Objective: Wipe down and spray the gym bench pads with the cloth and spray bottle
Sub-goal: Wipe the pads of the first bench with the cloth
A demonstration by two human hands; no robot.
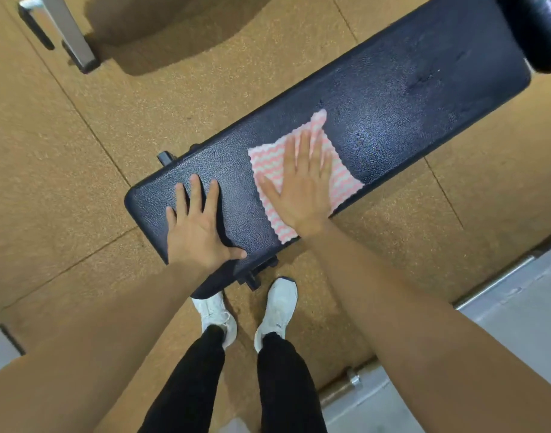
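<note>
Now, cloth (344,175): pink and white wavy stripes, thin and soft. It lies flat on the surface (408,98), near the middle of the view.
Surface: a long dark bench pad that runs from 7 o'clock up to 1 o'clock. It looks bumpy and firm. A shiny patch at 1 o'clock from the cloth looks wet, so I think it may be slippery there.
Right hand (299,189): flat on top of the cloth, fingers straight, pressing it down. It does not pinch or squeeze it.
Left hand (199,226): flat on the bare pad at 8 o'clock from the cloth, fingers spread, holding nothing. It seems to prop the person up.
How the cloth handles: very light and floppy, I think. It could bunch up or slip off if pushed by one edge only.
Where to hold it: a flat palm on its middle looks best for wiping. To lift it, pinch the free corner at 12 o'clock.
Spray bottle: not in view.
Second pad (536,26): dark, at 1 o'clock past the end of the surface.
Shoes (280,304): white, on the brown floor (65,151) at 6 o'clock.
</note>
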